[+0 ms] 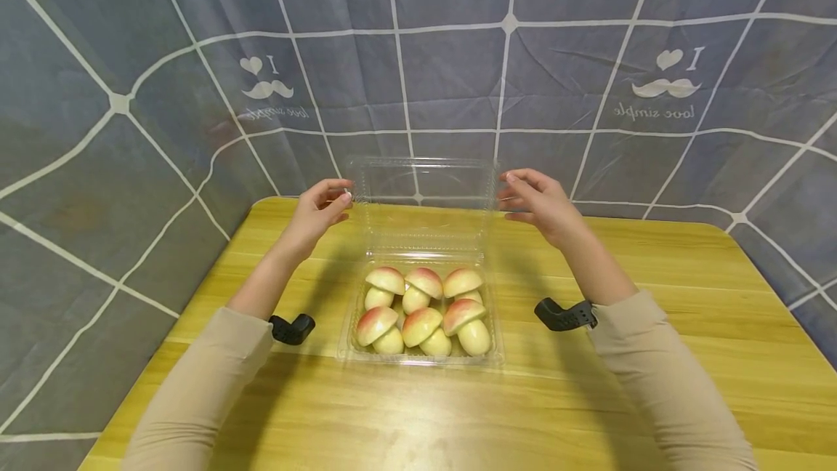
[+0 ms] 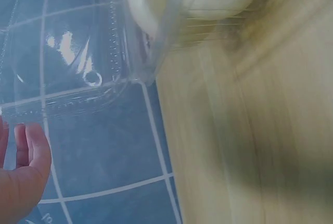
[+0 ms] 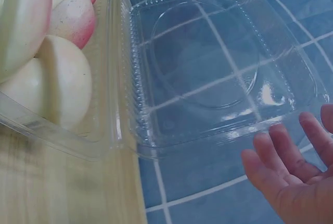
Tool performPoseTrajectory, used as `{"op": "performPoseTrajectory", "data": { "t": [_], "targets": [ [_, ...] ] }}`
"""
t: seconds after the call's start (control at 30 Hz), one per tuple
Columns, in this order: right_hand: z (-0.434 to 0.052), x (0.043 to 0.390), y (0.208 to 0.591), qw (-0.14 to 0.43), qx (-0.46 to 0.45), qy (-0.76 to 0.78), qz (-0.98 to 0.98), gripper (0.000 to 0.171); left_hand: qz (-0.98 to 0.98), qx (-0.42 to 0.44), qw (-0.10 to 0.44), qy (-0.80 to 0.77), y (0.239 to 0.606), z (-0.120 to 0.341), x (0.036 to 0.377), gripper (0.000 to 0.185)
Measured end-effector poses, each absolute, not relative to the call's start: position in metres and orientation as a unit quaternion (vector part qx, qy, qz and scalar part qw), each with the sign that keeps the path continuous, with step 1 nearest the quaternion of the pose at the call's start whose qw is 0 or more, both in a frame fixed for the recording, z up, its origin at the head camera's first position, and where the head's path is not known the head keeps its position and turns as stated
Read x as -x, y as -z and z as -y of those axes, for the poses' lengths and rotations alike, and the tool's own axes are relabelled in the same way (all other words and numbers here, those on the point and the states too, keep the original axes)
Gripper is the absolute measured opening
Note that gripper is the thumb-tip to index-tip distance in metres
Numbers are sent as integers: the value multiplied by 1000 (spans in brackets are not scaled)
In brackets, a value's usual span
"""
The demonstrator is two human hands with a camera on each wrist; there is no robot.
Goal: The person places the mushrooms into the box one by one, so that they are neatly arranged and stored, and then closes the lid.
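Note:
A clear plastic clamshell box [image 1: 421, 360] lies on the table with its lid [image 1: 425, 220] raised at the back. Inside are several mushroom-shaped pieces [image 1: 421, 325], cream-yellow with red-tinged caps, set in two rows. My left hand [image 1: 317, 213] is at the lid's left edge, fingers loosely bent; whether the fingertips touch the plastic I cannot tell. On the other side, my right hand [image 1: 539, 202] has its fingers spread beside the lid's right edge. In the right wrist view those fingers [image 3: 286, 156] are slightly bent, close to the lid's rim, and grip nothing.
The box stands on a yellow wood-grain table [image 1: 418, 420]. A grey-blue cloth [image 1: 451, 78] with white grid lines hangs behind and at the sides. Black wrist devices [image 1: 292, 329] are on both forearms, below beige sleeves [image 1: 667, 376].

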State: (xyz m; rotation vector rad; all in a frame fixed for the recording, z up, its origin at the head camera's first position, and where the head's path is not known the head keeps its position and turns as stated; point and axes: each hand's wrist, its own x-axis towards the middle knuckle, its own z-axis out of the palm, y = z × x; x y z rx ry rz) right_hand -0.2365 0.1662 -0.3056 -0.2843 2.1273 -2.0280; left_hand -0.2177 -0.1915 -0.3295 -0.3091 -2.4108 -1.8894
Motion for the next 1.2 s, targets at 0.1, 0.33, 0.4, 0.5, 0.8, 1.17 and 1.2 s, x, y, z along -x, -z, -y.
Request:
{"op": "performPoseTrajectory", "data": {
  "t": [0.1,0.33,0.4,0.5,0.8,1.17,1.2],
  "targets": [
    [-168,233,301,92,104,693,-707,23,782,106,36,613,325,192,215,39],
    [-169,226,293,85,123,679,-718,23,783,122,50,608,314,194,206,38],
    [-170,224,292,85,127,667,-729,25,784,125,55,606,311,195,204,38],
    [-172,220,290,86,133,647,-746,25,791,129,61,595,308,196,199,38],
    [-181,209,289,96,166,603,-774,18,810,144,67,564,300,204,180,39],
    [-189,185,293,134,211,579,-776,12,766,149,-26,625,294,211,156,23],
    [-190,183,294,139,218,573,-778,12,759,145,-40,633,294,211,154,21]
  ]
}}
